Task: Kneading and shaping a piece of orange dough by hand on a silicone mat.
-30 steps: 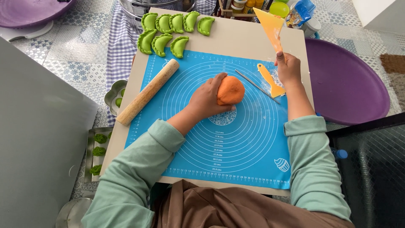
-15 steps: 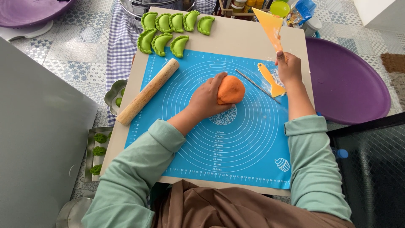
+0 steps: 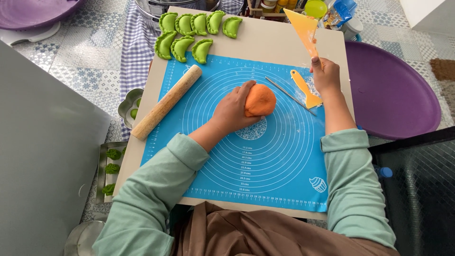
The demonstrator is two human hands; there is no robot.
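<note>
From the head view, the left hand (image 3: pixel 234 109) has its fingers wrapped around a round ball of orange dough (image 3: pixel 260 100), which sits near the middle of the blue mat (image 3: pixel 265 166) on the bench (image 3: pixel 270 45). The right hand (image 3: pixel 326 76) is over at the mat's right edge with its fingers closed on the handle of a big orange scraper (image 3: pixel 303 26) that sticks up and away, and a small orange scraper (image 3: pixel 305 90) and a thin metal stick (image 3: pixel 288 95) lie just beside it. A wooden rolling pin (image 3: pixel 166 102) lies slanted on the left side of the mat, and green half-moon dumplings (image 3: pixel 194 33) sit in rows at the far end of the bench, with a purple tray (image 3: pixel 393 95) off to the right.
</note>
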